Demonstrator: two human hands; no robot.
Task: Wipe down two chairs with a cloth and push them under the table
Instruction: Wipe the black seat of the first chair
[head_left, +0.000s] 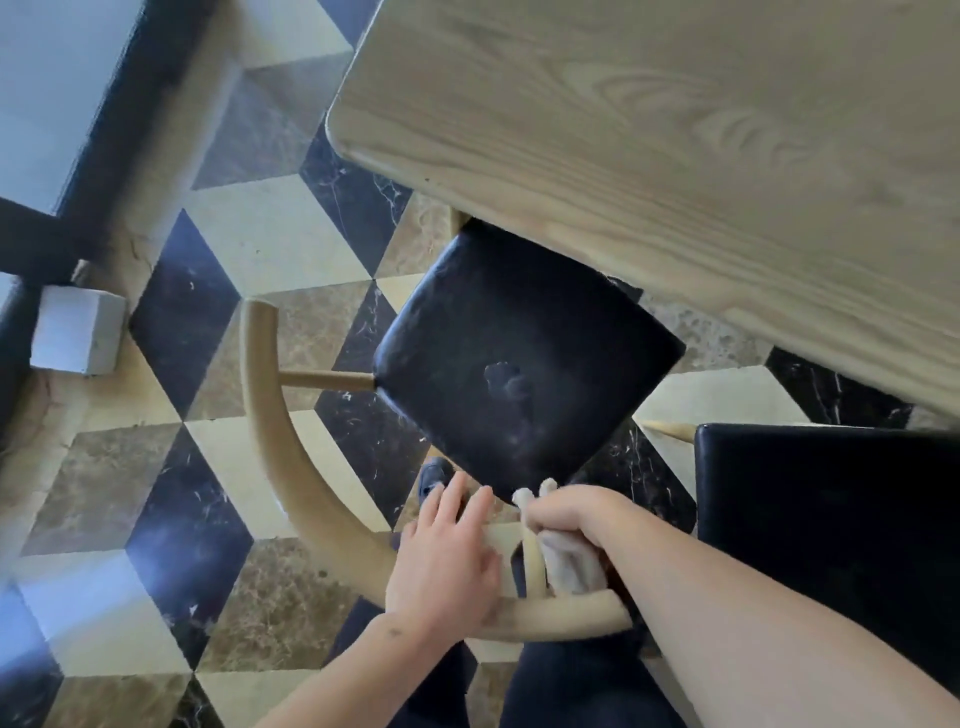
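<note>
A chair with a black padded seat (519, 358) and a curved pale wooden backrest (280, 457) stands below me, its far corner tucked under the light wooden table (649, 130). My left hand (447, 561) rests flat on the backrest rail, fingers spread toward the seat. My right hand (566, 512) grips a crumpled pale cloth (569, 564) against an upright wooden spindle of the backrest (531, 561). A second chair with a black seat (831, 519) stands to the right, partly hidden by my right forearm.
The floor is a cube-pattern of black, cream and brown marble tiles (260, 244). A white block (78, 332) sits at the left by a dark window frame. My dark trouser legs and a shoe (434, 480) show beneath the backrest.
</note>
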